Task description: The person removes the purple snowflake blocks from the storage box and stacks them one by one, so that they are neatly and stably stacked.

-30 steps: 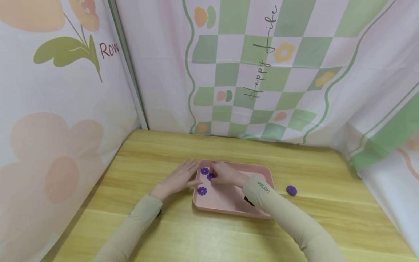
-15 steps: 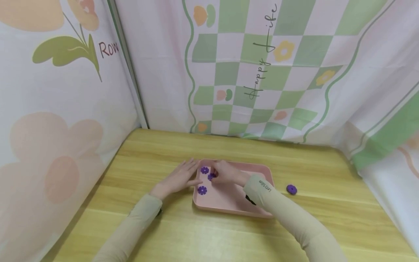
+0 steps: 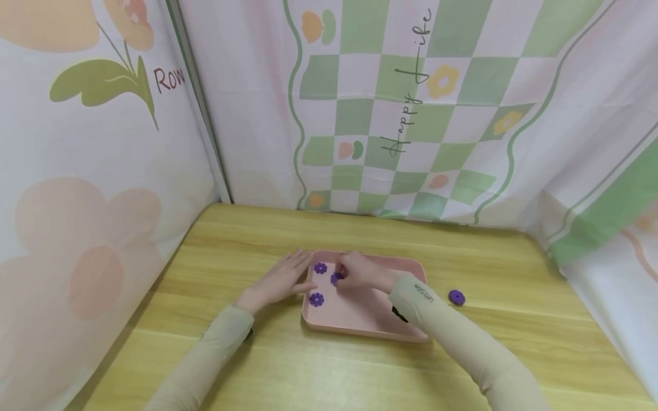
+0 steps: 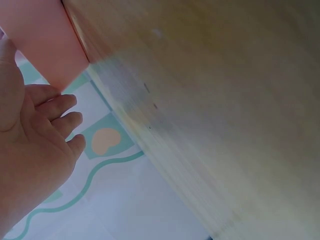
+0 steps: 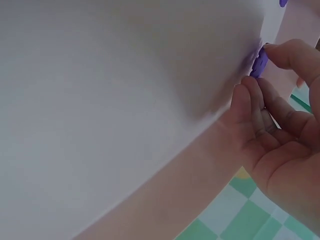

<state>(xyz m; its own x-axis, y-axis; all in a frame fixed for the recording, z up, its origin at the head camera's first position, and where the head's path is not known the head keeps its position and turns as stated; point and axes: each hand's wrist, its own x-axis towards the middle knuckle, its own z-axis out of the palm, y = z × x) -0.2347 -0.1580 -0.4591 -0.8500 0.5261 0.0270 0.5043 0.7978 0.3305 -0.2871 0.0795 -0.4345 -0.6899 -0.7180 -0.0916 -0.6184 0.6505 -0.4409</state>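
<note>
Inside the shallow pink tray [image 3: 360, 332], my right hand [image 3: 361, 272] pinches a purple flower-shaped disc [image 5: 259, 64] between thumb and fingertips, low over the tray floor. Two similar purple pieces lie flat along the tray's left side: an upper flower disc [image 3: 320, 268] and a lower flower disc [image 3: 316, 299]. My left hand [image 3: 277, 283] rests at the tray's left edge with its fingers extended. Its thumb reaches over the rim between those two discs. In the left wrist view, the fingers touch the outer wall of the tray [image 4: 50, 35].
To the right of the tray, a thicker purple flower-shaped piece [image 3: 456, 297], perhaps stacked discs, lies on the wooden table [image 3: 247, 228]. Printed curtains [image 3: 247, 114] hang along the back and both sides of the table.
My right hand has shifted slightly to the right with the pinched flower disc, widening its distance from the two left discs. The left hand stays at the tray's edge.
</note>
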